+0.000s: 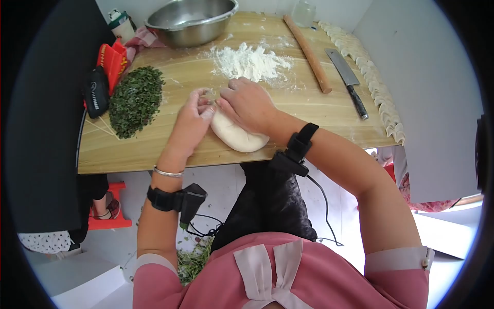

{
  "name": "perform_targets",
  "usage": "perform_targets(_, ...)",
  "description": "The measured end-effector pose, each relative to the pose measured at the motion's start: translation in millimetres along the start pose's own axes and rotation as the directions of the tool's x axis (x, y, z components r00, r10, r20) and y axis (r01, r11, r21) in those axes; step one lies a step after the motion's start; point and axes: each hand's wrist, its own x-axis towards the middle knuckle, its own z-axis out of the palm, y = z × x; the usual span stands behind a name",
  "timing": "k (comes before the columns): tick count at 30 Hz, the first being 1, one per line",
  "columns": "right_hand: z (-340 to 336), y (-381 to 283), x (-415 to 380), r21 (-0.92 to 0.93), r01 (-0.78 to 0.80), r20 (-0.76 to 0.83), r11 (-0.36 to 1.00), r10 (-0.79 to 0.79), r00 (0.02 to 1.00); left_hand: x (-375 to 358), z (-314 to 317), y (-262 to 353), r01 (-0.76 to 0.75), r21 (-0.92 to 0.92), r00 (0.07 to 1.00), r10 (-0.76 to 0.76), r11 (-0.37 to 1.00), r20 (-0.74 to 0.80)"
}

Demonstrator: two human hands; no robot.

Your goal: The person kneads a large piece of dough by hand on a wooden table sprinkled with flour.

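A smooth, pale lump of dough (239, 135) rests on the wooden board near its front edge. Over its upper part lies my right hand (248, 104), with the fingers curled and closed on the dough. At the dough's upper left is my left hand (195, 117), its fingers bent and drawn together towards the thumb. Whitish bits cling to the left fingertips; whether they pinch anything is too small to tell. Just beyond both hands is a heap of white flour (252, 62).
Chopped green leaves (136, 100) are piled at left, beside a red packet (111, 64) and black case (96, 92). A steel bowl (190, 23) stands behind. Rightward lie a rolling pin (309, 54), a cleaver (343, 69) and a row of folded dumplings (373, 74).
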Motion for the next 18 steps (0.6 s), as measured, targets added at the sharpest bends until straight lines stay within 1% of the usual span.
perform_targets(1, 3, 2, 7, -0.050, -0.042, 0.066, 0.998, 0.045, 0.997, 5, -6, 1, 0.002, 0.084, 1.000, -0.002, 0.996, 0.000)
perform_targets(2, 5, 3, 14, -0.102, -0.077, 0.128, 0.992, 0.090, 0.988, 14, -12, 0, -0.015, 0.102, 1.000, 0.013, 0.995, 0.019)
perform_targets(3, 6, 4, 22, -0.096, -0.080, 0.138, 0.992, 0.093, 0.986, 21, -16, 0, -0.003, 0.100, 1.000, 0.001, 0.995, 0.019)
perform_targets(5, 6, 6, 39, -0.162, -0.181, 0.261, 0.970, 0.220, 0.940, 32, -24, 4, 0.030, 0.103, 0.992, -0.043, 0.994, 0.118)
perform_targets(6, 8, 8, 45, -0.154, -0.183, 0.262, 0.971, 0.218, 0.940, 36, -25, 1, 0.036, 0.109, 0.992, -0.048, 0.993, 0.117)
perform_targets(8, 7, 10, 55, -0.197, -0.297, 0.296, 0.934, 0.345, 0.891, 42, -22, -4, -0.110, 0.186, 0.976, 0.071, 0.976, 0.204)
perform_targets(9, 9, 13, 57, -0.191, -0.297, 0.289, 0.936, 0.342, 0.894, 44, -21, -4, -0.114, 0.196, 0.976, 0.074, 0.974, 0.203)
perform_targets(11, 11, 13, 55, -0.165, -0.293, 0.238, 0.942, 0.326, 0.915, 47, -20, -2, -0.070, 0.191, 0.978, 0.030, 0.979, 0.207)
perform_targets(12, 12, 13, 53, -0.166, -0.290, 0.228, 0.943, 0.322, 0.919, 48, -19, -1, -0.080, 0.196, 0.978, 0.039, 0.977, 0.204)
perform_targets(14, 13, 13, 50, -0.151, -0.277, 0.178, 0.949, 0.302, 0.937, 49, -17, 3, -0.057, 0.323, 0.972, -0.020, 0.945, 0.232)
perform_targets(15, 16, 13, 47, -0.156, -0.265, 0.159, 0.952, 0.289, 0.944, 44, -13, 0, -0.076, 0.328, 0.975, 0.000, 0.942, 0.223)
perform_targets(16, 17, 11, 43, -0.046, -0.294, 0.100, 0.955, 0.297, 0.950, 37, -7, -2, -0.223, 0.443, 0.974, 0.186, 0.869, 0.126)
perform_targets(17, 18, 12, 41, 0.071, -0.314, 0.046, 0.947, 0.312, 0.949, 30, -3, -4, -0.335, 0.561, 0.927, 0.371, 0.757, 0.053)
perform_targets(18, 0, 4, 42, 0.118, -0.414, 0.162, 0.903, 0.394, 0.905, 17, 4, 1, -0.336, 0.554, 0.911, 0.411, 0.761, -0.012)
